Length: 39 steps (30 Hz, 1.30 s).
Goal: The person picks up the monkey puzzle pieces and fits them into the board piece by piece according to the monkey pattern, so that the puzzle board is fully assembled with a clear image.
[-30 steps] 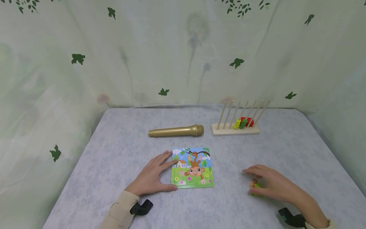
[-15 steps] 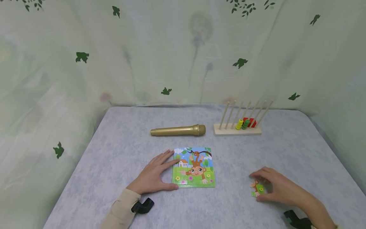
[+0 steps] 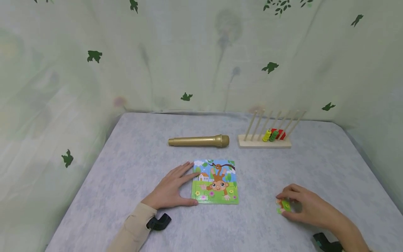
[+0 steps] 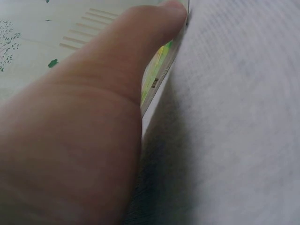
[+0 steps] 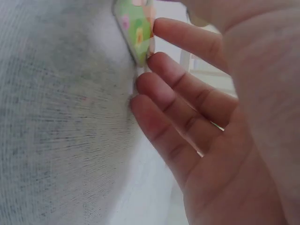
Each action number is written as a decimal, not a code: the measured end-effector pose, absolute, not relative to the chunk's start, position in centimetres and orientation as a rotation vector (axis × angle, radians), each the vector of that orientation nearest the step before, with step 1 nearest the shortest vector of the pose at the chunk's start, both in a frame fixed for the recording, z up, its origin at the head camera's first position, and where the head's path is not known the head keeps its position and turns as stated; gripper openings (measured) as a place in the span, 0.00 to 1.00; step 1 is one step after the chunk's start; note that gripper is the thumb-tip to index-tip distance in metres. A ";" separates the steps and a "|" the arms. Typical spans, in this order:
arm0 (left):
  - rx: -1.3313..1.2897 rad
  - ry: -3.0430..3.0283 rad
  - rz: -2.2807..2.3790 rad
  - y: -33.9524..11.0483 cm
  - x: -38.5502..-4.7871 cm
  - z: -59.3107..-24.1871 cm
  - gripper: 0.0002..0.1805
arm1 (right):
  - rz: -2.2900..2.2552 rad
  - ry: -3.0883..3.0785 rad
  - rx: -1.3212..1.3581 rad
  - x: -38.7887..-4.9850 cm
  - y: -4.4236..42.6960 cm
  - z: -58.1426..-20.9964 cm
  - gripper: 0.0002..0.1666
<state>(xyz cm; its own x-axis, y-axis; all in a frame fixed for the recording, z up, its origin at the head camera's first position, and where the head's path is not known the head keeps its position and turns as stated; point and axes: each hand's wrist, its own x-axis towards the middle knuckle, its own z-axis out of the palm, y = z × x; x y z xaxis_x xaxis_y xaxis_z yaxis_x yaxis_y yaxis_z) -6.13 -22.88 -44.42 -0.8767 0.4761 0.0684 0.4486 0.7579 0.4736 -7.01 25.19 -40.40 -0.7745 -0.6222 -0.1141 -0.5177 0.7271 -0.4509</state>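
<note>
A square monkey picture puzzle (image 3: pixel 217 189) lies flat on the table. My left hand (image 3: pixel 168 189) rests against its left side with fingers spread, the thumb at the lower left corner and fingertips along the left edge. In the left wrist view the thumb (image 4: pixel 154 28) hides most of the puzzle (image 4: pixel 161 61). Well to the right, my right hand (image 3: pixel 306 204) pinches a small puzzle piece (image 3: pixel 284 205) by its edges, between thumb and index finger, at the tabletop. In the right wrist view, that green flowered piece (image 5: pixel 136 30) meets the index fingertip; the other fingers are loosely bent.
A gold toy microphone (image 3: pixel 198 141) lies behind the puzzle. To its right stands a wooden peg rack (image 3: pixel 264 144) with yellow and green beads and a red part. A pale leaf-patterned curtain (image 3: pixel 163 70) hangs behind the grey-covered table (image 3: pixel 132 150).
My right hand has shifted slightly right, uncovering the puzzle piece, and its thumb and index finger have come together on the piece's edges. The left hand stays at the puzzle; the head view drifts slightly.
</note>
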 end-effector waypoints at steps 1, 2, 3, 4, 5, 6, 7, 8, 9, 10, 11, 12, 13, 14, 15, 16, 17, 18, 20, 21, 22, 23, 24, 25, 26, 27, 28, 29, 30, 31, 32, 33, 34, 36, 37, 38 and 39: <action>0.762 2.893 0.757 -22.9 -6.2 -44.4 0.55 | -0.590 2.689 -0.918 -7.0 25.2 -40.5 0.20; 0.763 2.893 0.759 -22.8 -6.2 -44.4 0.55 | -0.599 2.702 -0.935 -6.9 25.2 -40.5 0.19; 0.762 2.892 0.763 -22.8 -6.2 -44.3 0.55 | -0.604 2.713 -0.951 -6.9 25.2 -40.5 0.19; 0.762 2.891 0.764 -22.8 -6.2 -44.3 0.55 | -0.610 2.720 -0.961 -6.9 25.2 -40.6 0.18; 0.761 2.890 0.765 -22.8 -6.2 -44.3 0.55 | -0.609 2.727 -0.968 -6.9 25.2 -40.6 0.18; 0.761 2.889 0.764 -22.8 -6.2 -44.3 0.55 | -0.608 2.733 -0.972 -6.9 25.2 -40.6 0.18; 0.759 2.888 0.764 -22.8 -6.2 -44.3 0.55 | -0.601 2.736 -0.967 -7.0 25.1 -40.5 0.18; 0.759 2.888 0.763 -22.8 -6.2 -44.3 0.55 | -0.592 2.738 -0.959 -7.0 25.0 -40.5 0.18; 0.759 2.889 0.762 -22.8 -6.2 -44.3 0.55 | -0.580 2.741 -0.948 -7.1 24.9 -40.4 0.18; 0.762 2.889 0.762 -22.8 -6.2 -44.3 0.55 | -0.575 2.741 -0.935 -7.1 24.8 -40.3 0.18; 0.765 2.891 0.761 -22.8 -6.3 -44.3 0.55 | -0.567 2.742 -0.921 -7.1 24.8 -40.2 0.18; 0.768 2.894 0.761 -22.8 -6.3 -44.3 0.55 | -0.565 2.742 -0.910 -7.1 24.7 -40.1 0.18; 0.771 2.897 0.760 -22.8 -6.3 -44.3 0.55 | -0.562 2.742 -0.903 -7.1 24.7 -40.0 0.18; 0.774 2.902 0.758 -22.8 -6.3 -44.3 0.55 | -0.563 2.744 -0.899 -7.1 24.6 -39.9 0.18; 0.776 2.905 0.756 -22.8 -6.4 -44.3 0.55 | -0.564 2.745 -0.897 -7.1 24.5 -39.9 0.18; 0.776 2.906 0.754 -22.8 -6.4 -44.3 0.55 | -0.568 2.744 -0.896 -7.1 24.4 -39.8 0.17; 0.776 2.907 0.753 -22.8 -6.4 -44.3 0.55 | -0.569 2.745 -0.896 -7.1 24.4 -39.7 0.17; 0.774 2.906 0.754 -22.8 -6.3 -44.3 0.55 | -0.571 2.746 -0.892 -7.1 24.2 -39.7 0.17; 0.772 2.900 0.758 -22.9 -6.3 -44.3 0.55 | -0.571 2.750 -0.882 -7.1 24.0 -39.6 0.16; 0.770 2.897 0.762 -22.9 -6.2 -44.3 0.55 | -0.569 2.752 -0.877 -7.2 23.8 -39.6 0.16; 0.768 2.895 0.768 -22.9 -6.2 -44.3 0.55 | -0.568 2.757 -0.877 -7.2 23.7 -39.6 0.16; 0.765 2.893 0.772 -22.9 -6.1 -44.3 0.55 | -0.570 2.763 -0.879 -7.2 23.6 -39.6 0.16; 0.761 2.892 0.775 -23.0 -6.1 -44.3 0.55 | -0.571 2.768 -0.883 -7.2 23.4 -39.6 0.16; 0.763 2.893 0.775 -22.9 -6.1 -44.3 0.55 | -0.573 2.772 -0.889 -7.2 23.4 -39.6 0.15; 0.759 2.892 0.773 -22.9 -6.2 -44.3 0.55 | -0.577 2.777 -0.895 -7.2 23.4 -39.6 0.15; 0.754 2.891 0.771 -22.8 -6.2 -44.4 0.55 | -0.583 2.781 -0.905 -7.3 23.4 -39.7 0.15; 0.749 2.891 0.768 -22.8 -6.2 -44.4 0.55 | -0.589 2.782 -0.917 -7.3 23.3 -39.7 0.15; 0.743 2.890 0.762 -22.9 -6.2 -44.5 0.55 | -0.596 2.781 -0.924 -7.3 23.2 -39.7 0.15; 0.738 2.889 0.763 -22.9 -6.2 -44.5 0.55 | -0.603 2.778 -0.932 -7.4 23.1 -39.7 0.15; 0.738 2.888 0.763 -22.9 -6.1 -44.5 0.55 | -0.609 2.778 -0.943 -7.4 23.0 -39.7 0.15; 0.733 2.886 0.768 -22.9 -6.1 -44.6 0.55 | -0.614 2.780 -0.955 -7.4 22.9 -39.7 0.15; 0.735 2.885 0.774 -22.9 -6.1 -44.6 0.55 | -0.618 2.781 -0.967 -7.5 22.8 -39.6 0.15; 0.740 2.887 0.780 -22.9 -6.1 -44.6 0.54 | -0.622 2.781 -0.977 -7.5 22.6 -39.6 0.15; 0.751 2.893 0.792 -22.9 -6.1 -44.6 0.54 | -0.644 2.783 -1.007 -7.7 22.3 -39.5 0.16; 0.755 2.897 0.795 -22.9 -6.1 -44.6 0.54 | -0.653 2.783 -1.022 -7.8 22.1 -39.4 0.16; 0.758 2.901 0.794 -22.9 -6.1 -44.6 0.54 | -0.664 2.782 -1.035 -7.9 22.0 -39.3 0.16; 0.763 2.905 0.794 -22.9 -6.2 -44.6 0.54 | -0.670 2.787 -1.044 -8.0 21.9 -39.3 0.17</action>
